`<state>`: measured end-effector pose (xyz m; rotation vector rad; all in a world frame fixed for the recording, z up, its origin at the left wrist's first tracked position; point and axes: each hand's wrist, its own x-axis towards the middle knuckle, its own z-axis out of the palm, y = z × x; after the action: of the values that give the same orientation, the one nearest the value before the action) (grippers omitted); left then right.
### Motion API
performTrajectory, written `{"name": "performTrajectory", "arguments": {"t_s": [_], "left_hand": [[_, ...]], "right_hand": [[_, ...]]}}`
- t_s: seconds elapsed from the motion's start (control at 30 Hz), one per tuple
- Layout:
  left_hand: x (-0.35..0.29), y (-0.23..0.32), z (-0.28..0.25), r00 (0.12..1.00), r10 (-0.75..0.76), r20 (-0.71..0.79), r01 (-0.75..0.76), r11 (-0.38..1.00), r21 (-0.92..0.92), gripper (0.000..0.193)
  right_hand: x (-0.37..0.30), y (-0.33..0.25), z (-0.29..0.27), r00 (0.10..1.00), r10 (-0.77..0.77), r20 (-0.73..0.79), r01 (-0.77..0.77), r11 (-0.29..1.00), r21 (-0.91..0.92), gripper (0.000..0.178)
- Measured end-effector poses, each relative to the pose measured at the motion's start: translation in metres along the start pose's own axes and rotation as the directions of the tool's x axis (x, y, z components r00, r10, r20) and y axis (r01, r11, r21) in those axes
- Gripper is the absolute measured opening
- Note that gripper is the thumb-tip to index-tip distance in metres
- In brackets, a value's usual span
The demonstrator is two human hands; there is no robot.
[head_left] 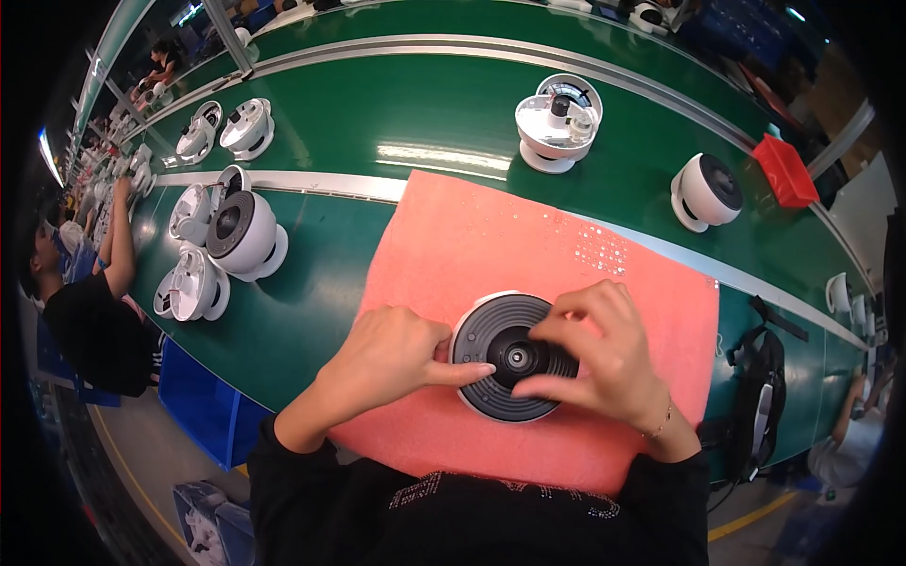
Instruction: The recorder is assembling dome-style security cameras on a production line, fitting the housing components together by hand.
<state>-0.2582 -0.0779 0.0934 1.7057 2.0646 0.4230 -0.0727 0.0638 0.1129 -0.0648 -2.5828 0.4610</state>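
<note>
On the orange-pink cloth (444, 226) before me lies a round white device with a dark grey ribbed face (483, 325), face up. At its centre sits a black round lens piece (517, 358). My left hand (392, 358) holds the device by its left rim, with the thumb lying on the ribbed face and the other fingers partly hidden. Over the right half of the face, my right hand (604, 358) has its thumb and forefinger at opposite edges of the lens piece. Its palm hides part of the device's right side.
Similar white devices stand at the left (247, 236), far middle (557, 132) and right (708, 193). Small clear beads (601, 250) lie on the cloth. A red bin (785, 172) is at the far right, a black bag (760, 396) nearer. A co-worker (94, 311) sits at left.
</note>
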Motion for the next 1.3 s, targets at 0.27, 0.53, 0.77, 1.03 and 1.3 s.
{"name": "performTrajectory", "arguments": {"t_s": [0.27, 0.53, 0.77, 1.03, 1.3], "left_hand": [[-0.002, -0.003, 0.002, 0.999, 0.032, -0.021, -0.031, 0.998, 0.052, 0.059], [0.006, -0.015, 0.015, 0.980, -0.074, 0.187, 0.110, 0.976, -0.190, 0.054], [-0.007, 0.000, 0.046, 0.986, 0.051, -0.160, -0.165, 0.495, -0.853, 0.090], [0.001, 0.014, 0.008, 0.897, 0.176, -0.406, -0.380, 0.777, -0.502, 0.088], [0.029, -0.004, -0.014, 0.923, 0.011, -0.386, -0.362, 0.372, -0.855, 0.072]], "right_hand": [[0.004, -0.003, -0.003, 0.895, -0.165, 0.415, 0.087, 0.976, 0.200, 0.043], [-0.014, 0.017, 0.022, 0.924, 0.383, 0.002, -0.373, 0.899, 0.231, 0.052], [-0.008, 0.008, 0.014, 0.864, 0.407, 0.297, -0.502, 0.642, 0.579, 0.063], [0.020, 0.016, 0.014, 0.959, 0.282, -0.029, -0.228, 0.829, 0.510, 0.067], [0.048, 0.021, 0.002, 0.910, 0.414, 0.015, -0.215, 0.442, 0.871, 0.079]]}}
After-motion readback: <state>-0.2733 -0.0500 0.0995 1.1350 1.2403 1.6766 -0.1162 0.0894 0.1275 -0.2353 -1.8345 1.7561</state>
